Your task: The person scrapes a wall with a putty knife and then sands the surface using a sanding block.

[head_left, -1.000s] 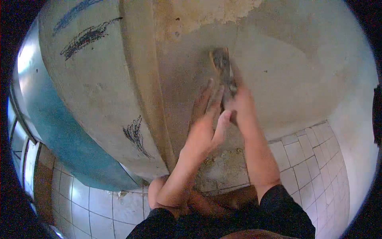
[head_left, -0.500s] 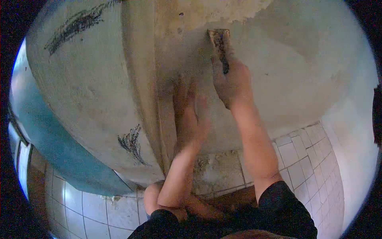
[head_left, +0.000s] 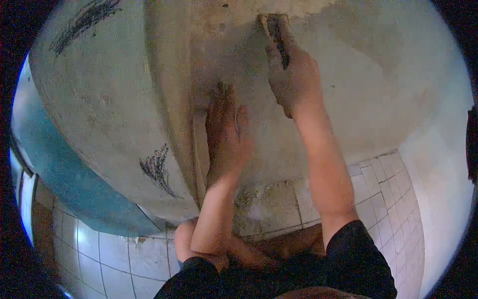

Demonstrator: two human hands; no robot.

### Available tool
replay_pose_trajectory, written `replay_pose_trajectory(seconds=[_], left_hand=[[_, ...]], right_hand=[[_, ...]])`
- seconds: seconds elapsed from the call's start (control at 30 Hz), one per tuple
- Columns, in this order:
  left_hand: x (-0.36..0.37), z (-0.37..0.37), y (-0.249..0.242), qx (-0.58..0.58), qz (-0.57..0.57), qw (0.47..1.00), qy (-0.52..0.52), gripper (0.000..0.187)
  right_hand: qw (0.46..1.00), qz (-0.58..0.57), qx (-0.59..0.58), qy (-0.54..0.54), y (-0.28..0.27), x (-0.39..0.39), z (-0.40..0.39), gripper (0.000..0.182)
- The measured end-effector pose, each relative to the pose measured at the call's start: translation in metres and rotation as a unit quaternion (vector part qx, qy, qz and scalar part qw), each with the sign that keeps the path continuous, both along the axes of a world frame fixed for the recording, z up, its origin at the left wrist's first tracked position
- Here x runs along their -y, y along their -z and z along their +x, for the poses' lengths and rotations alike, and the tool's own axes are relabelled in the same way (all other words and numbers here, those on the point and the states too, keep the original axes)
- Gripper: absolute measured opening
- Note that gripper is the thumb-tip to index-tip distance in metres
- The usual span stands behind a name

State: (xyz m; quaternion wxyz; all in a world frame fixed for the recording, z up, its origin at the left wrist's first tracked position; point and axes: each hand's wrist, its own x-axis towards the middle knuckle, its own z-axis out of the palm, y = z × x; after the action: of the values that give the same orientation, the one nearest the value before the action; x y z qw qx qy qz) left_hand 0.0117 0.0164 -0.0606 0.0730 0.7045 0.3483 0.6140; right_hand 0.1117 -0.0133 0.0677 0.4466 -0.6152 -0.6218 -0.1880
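My right hand (head_left: pixel 298 79) is wrapped round the dark, stained handle of a putty knife (head_left: pixel 280 37). The knife's blade end points up and meets the wall (head_left: pixel 348 114) where a pale, rough-edged patch borders the grey-green surface. Lower and to the left, my left hand (head_left: pixel 229 132) is stretched out with straight fingers and the thumb apart, close against the wall beside its vertical corner. Nothing shows in that hand. A dark, smoky-looking smudge covers the wall between the fingertips and the knife.
To the left, a vertical corner ridge (head_left: pixel 172 99) separates a second wall face with black scribbled marks (head_left: pixel 158 169). Blue-green paint (head_left: pixel 84 174) borders it farther left. White floor tiles (head_left: pixel 114 251) lie below, and a pale side wall (head_left: pixel 433 199) stands at the right.
The putty knife and my right hand have moved up along the wall. My left hand has shifted slightly left and shows less blur. The whole view has shifted a little.
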Motion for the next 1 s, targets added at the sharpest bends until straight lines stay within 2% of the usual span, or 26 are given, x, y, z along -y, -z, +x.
replay_pose_trajectory(seconds=[0.03,0.1,0.23,0.3,0.4,0.47,0.53,0.67,0.73,0.8,0.83,0.97,1.0], left_hand=[[-0.003,-0.001,0.008,-0.004,-0.001,1.0,0.003,0.045],[-0.012,-0.006,0.027,-0.172,-0.004,0.982,-0.081,0.045],[0.0,-0.011,0.01,-0.159,-0.023,0.984,-0.071,0.044],[0.003,-0.008,-0.002,0.006,0.022,0.999,0.034,0.043],[0.002,-0.013,0.004,-0.036,0.014,0.999,0.011,0.043],[0.003,-0.012,0.004,-0.023,0.021,0.999,0.015,0.043],[0.007,-0.007,0.003,-0.018,0.029,0.999,0.031,0.043],[0.002,-0.01,0.001,-0.032,-0.023,0.999,0.015,0.042],[0.0,-0.008,0.004,-0.053,-0.053,0.997,0.027,0.042],[0.001,-0.002,0.007,-0.032,0.022,0.999,-0.021,0.043],[0.002,-0.003,0.007,-0.032,0.021,0.999,-0.015,0.043],[0.0,-0.012,0.001,-0.025,0.036,0.999,0.009,0.043],[0.0,-0.013,-0.001,-0.012,0.036,0.999,0.014,0.043]], right_hand=[[1.0,-0.004,-0.002,0.007,0.001,0.003,-0.001,0.046],[1.0,-0.006,-0.003,0.015,0.007,0.005,0.001,0.046],[1.0,0.017,0.018,0.014,0.005,-0.002,0.003,0.047],[0.999,-0.012,0.018,0.027,0.011,0.004,0.001,0.048],[0.999,-0.043,-0.003,0.002,0.01,0.004,0.002,0.048],[0.998,-0.059,-0.024,-0.02,0.009,0.0,0.005,0.049],[0.999,0.03,0.044,0.013,0.018,-0.006,0.007,0.047],[0.99,0.109,0.085,0.01,0.014,-0.015,0.007,0.046],[0.994,0.094,0.02,-0.046,-0.005,-0.015,0.009,0.045],[0.997,0.059,0.012,-0.051,-0.003,-0.011,0.01,0.046],[0.998,0.028,0.007,-0.061,-0.002,-0.007,0.011,0.047],[0.995,0.082,0.008,-0.053,0.038,0.015,0.013,0.05],[0.998,0.037,-0.038,-0.034,0.038,0.028,0.011,0.051]])
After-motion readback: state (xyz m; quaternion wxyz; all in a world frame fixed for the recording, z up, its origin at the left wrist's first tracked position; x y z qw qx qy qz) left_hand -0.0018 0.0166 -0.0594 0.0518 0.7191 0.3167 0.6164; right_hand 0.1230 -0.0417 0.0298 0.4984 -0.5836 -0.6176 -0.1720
